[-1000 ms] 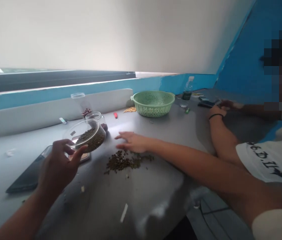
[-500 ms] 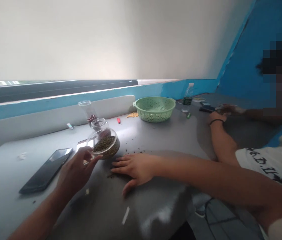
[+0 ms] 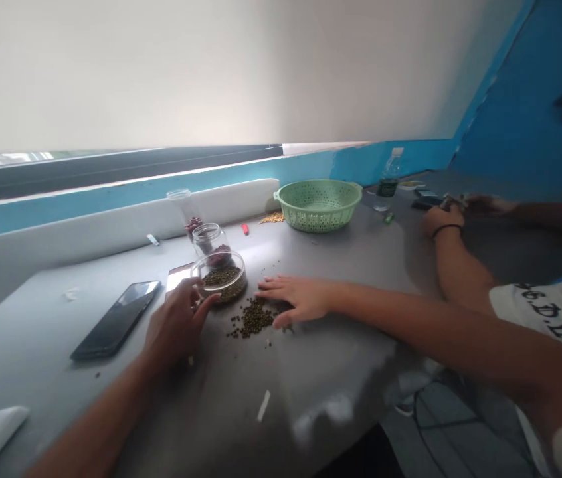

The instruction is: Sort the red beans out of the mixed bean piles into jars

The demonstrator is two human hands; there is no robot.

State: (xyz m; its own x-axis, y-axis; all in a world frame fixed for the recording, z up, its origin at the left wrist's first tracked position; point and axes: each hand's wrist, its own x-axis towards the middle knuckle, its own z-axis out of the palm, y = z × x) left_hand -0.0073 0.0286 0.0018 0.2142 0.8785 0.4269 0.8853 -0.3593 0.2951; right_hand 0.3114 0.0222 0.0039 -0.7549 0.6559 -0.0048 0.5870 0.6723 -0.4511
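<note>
My left hand [image 3: 179,318] grips the near left rim of a clear round container [image 3: 224,273], which holds small dark green beans and stands close to upright on the grey table. Right of it lies a loose heap of the same beans [image 3: 254,317]. My right hand [image 3: 303,299] is spread palm down beside the heap, fingers apart and pointing at the container, its fingertips touching the heap's right edge. Behind the container are a clear jar with red beans [image 3: 218,254] and a tall clear jar with dark red beans [image 3: 194,224].
A black phone [image 3: 116,318] lies at the left. Behind are a green basket [image 3: 319,207], yellow kernels [image 3: 273,218], a red object [image 3: 245,229] and a water bottle [image 3: 387,186]. At the right, another person's hands [image 3: 443,218] hold something unclear.
The container has gone from tilted to nearly level. A heap of beans now shows between my hands, and my right hand has drawn back to the right of it. The view has shifted slightly.
</note>
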